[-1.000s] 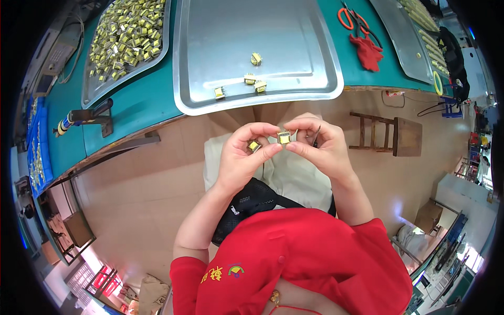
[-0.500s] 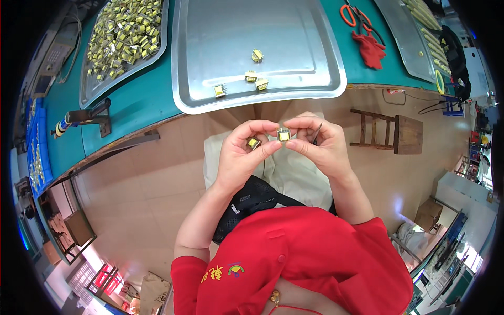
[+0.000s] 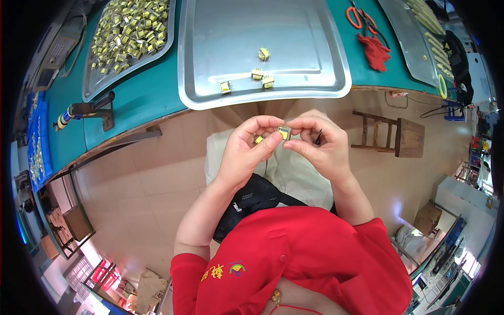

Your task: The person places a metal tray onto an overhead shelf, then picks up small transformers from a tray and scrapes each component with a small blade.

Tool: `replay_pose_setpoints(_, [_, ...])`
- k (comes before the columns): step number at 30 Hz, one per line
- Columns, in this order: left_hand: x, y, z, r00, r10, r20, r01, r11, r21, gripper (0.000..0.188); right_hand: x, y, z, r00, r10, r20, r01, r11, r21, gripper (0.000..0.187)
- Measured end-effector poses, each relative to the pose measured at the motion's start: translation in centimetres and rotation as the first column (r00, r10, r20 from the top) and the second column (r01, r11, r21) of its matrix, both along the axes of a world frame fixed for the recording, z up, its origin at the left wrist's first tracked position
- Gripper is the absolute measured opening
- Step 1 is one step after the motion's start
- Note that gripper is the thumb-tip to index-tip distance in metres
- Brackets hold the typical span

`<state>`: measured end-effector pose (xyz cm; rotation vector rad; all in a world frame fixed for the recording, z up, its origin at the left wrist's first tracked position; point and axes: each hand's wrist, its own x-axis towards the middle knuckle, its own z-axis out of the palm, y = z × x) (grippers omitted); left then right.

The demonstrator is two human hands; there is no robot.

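Between the fingertips of both hands, just in front of the tray's near edge, is a small yellow-wrapped transformer with a dark core. My left hand pinches it with thumb and index finger. A second yellow transformer is tucked in the curled fingers of that hand, partly hidden. My right hand is closed, its index fingertip and thumb at the transformer's right side. A thin dark tool shows among its fingers; its kind is hidden. Several loose transformers lie near the front of the metal tray.
Left on the green table stands a tray heaped with transformers, near a bracket-like fixture. Orange-handled scissors and a red cloth lie to the right, beside another metal tray. A wooden stool stands on the floor.
The transformer at my fingertips has turned and tilted, and my left thumb covers more of it. The second transformer is more hidden. The table has shifted slightly in view.
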<state>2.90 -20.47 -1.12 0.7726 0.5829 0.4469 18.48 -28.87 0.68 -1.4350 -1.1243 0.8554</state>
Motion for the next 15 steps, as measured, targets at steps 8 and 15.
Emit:
replay_pose_setpoints(8, [0.3,-0.6,-0.9,0.991,0.137,0.004,-0.133,0.958,0.252,0.028,0.2,0.1,-1.2,0.931,0.018,-0.364,-0.04,0.998,-0.052,0.027])
replay_pose_setpoints(15, [0.3,-0.8,-1.3,0.988,0.152,-0.037,-0.119,0.882,0.455,0.03,0.4,-0.3,-2.0,0.85,-0.016,-0.526,-0.071,0.987,-0.145,0.03])
